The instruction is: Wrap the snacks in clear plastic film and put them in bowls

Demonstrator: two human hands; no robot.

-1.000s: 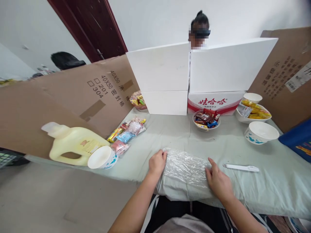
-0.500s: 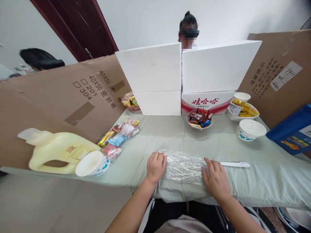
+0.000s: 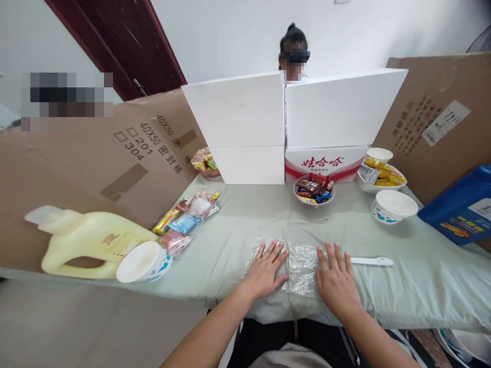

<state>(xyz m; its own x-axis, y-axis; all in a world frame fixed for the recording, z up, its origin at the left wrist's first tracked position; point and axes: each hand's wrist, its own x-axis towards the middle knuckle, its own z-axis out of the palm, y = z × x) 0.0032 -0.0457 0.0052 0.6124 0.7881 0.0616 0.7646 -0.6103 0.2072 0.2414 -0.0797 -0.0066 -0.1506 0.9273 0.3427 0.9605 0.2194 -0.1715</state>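
Note:
A crinkled sheet of clear plastic film (image 3: 302,268) lies flat on the cloth-covered table (image 3: 245,214) in front of me. My left hand (image 3: 266,268) rests palm down on its left part, fingers spread. At the film's right edge my right hand (image 3: 337,276) lies flat, its fingers stretched forward and slightly apart. A white plastic utensil handle (image 3: 372,261) shows to the right of that hand; its other end is hidden behind the fingers.
Left are a pale yellow jug (image 3: 92,243), a paper bowl (image 3: 141,263) and packaged snacks (image 3: 187,217). A bowl of wrapped candies (image 3: 313,191) stands ahead. Right are another paper bowl (image 3: 394,207) and a blue bottle (image 3: 460,204). White boxes (image 3: 245,117) wall the back; a person is behind them.
My left hand has gone from curled at the film's left edge to spread flat on top of it. The right hand's fingers have straightened out. The film lies flatter.

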